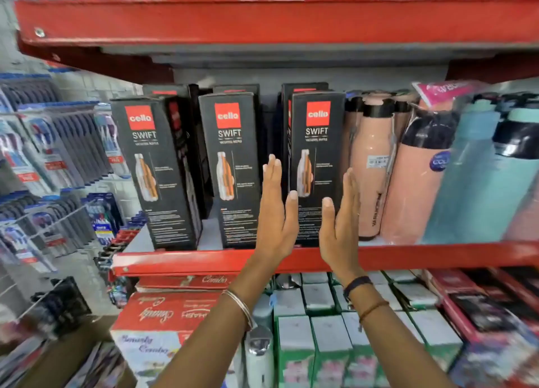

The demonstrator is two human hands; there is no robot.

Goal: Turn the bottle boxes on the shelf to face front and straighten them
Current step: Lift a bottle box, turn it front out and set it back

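Observation:
Three black Cello Swift bottle boxes stand upright at the front of the red shelf [204, 260], labels forward, with more black boxes behind them. The left box [157, 171] is turned slightly so its right side shows. The middle box [233, 168] faces front. The right box [316, 142] stands between my two flat hands. My left hand [275, 209] lies against its left side with the thumb on the front face. My right hand [339, 215] lies against its right side, thumb also on the front. Both hands have straight fingers pressed to the box.
Pink bottles [376, 165] and teal bottles [478, 177] stand loose right of the boxes, close to my right hand. Another red shelf [262, 19] hangs overhead. Boxed goods [320, 329] fill the shelf below. Toothbrush packs [52, 142] hang on a rack at left.

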